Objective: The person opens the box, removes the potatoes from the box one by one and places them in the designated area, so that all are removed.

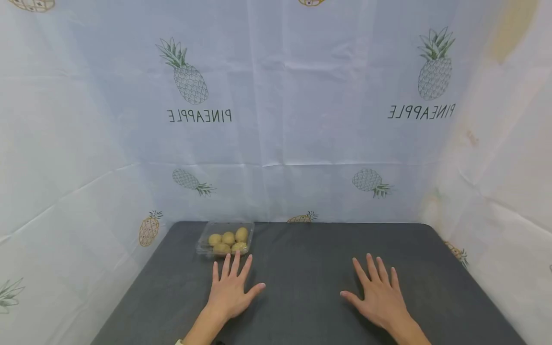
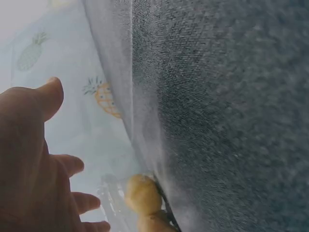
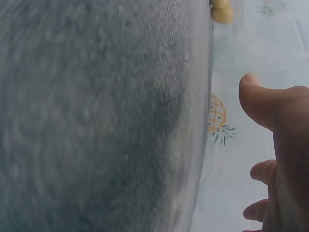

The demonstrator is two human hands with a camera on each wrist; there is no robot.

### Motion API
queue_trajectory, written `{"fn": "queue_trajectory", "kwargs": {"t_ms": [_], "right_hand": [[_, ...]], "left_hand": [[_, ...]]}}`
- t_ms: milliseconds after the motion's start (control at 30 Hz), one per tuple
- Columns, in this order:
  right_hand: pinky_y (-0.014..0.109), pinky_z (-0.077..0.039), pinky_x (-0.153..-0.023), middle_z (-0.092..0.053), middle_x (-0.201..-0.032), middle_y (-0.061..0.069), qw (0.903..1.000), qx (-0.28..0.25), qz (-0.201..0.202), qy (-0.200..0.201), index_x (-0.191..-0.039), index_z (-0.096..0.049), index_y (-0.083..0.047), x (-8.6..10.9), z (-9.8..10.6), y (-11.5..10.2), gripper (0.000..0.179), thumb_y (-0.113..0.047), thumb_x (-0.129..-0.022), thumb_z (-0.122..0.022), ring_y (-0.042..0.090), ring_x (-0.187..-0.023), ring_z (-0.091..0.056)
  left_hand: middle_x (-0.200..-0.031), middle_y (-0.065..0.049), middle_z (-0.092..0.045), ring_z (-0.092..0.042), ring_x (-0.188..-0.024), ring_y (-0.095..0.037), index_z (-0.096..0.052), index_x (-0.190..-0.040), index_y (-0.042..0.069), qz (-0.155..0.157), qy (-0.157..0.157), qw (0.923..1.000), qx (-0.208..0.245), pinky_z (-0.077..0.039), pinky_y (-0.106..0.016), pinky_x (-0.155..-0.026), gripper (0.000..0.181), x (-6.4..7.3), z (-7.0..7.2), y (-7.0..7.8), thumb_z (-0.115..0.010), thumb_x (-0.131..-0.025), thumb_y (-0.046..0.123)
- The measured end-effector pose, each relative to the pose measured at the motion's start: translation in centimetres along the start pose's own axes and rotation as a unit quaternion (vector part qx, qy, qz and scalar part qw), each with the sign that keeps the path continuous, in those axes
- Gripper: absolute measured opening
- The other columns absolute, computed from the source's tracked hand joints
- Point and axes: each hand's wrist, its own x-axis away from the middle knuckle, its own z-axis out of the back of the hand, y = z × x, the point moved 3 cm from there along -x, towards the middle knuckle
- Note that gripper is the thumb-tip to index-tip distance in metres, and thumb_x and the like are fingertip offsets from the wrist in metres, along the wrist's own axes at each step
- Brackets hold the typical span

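A clear plastic box [image 1: 201,243] with several round yellow-brown fruits [image 1: 228,238] in it stands at the back left of the dark table. My left hand [image 1: 230,293] is spread just in front of the box, palm down, with nothing in it. In the left wrist view, the fruits [image 2: 143,195] show beyond the fingertips. Over the right half of the table, my right hand [image 1: 380,298] is also spread and holds nothing. A small part of the fruits [image 3: 222,13] appears at the top of the right wrist view.
The dark grey cloth-covered table [image 1: 302,273] lies beneath both hands. White curtains [image 1: 276,134] printed with pineapples enclose its back and sides, and the back curtain meets the table's far edge close behind the box.
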Motion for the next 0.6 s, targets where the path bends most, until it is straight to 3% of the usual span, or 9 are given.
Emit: {"fn": "queue_trajectory", "kwargs": {"t_ms": [400,600], "right_hand": [[0.074,-0.011,-0.113,-0.024,-0.162,0.029,1.0000,-0.007,0.006,-0.003,-0.157,-0.041,-0.010,-1.1,-0.3,-2.2,0.092,-0.071,-0.090,-0.059,0.054,-0.147,-0.019],[0.073,-0.015,-0.114,-0.027,-0.161,0.029,0.9998,-0.006,0.009,-0.014,-0.157,-0.040,-0.010,-2.1,-0.4,-3.7,0.089,-0.070,-0.093,-0.056,0.052,-0.148,-0.021]], "left_hand": [[-0.165,-0.022,-0.022,-0.017,-0.151,-0.046,-0.033,-0.161,0.019,0.014,0.023,0.9996,-0.003,-0.010,-0.069,-0.117,0.079,0.2,0.6,-2.1,-0.052,-0.098,0.063],[-0.159,-0.026,-0.032,-0.028,-0.147,-0.048,-0.041,-0.157,0.011,-0.001,0.069,0.9976,0.007,-0.020,-0.069,-0.115,0.071,0.2,1.4,-2.6,-0.052,-0.102,0.055]]}}
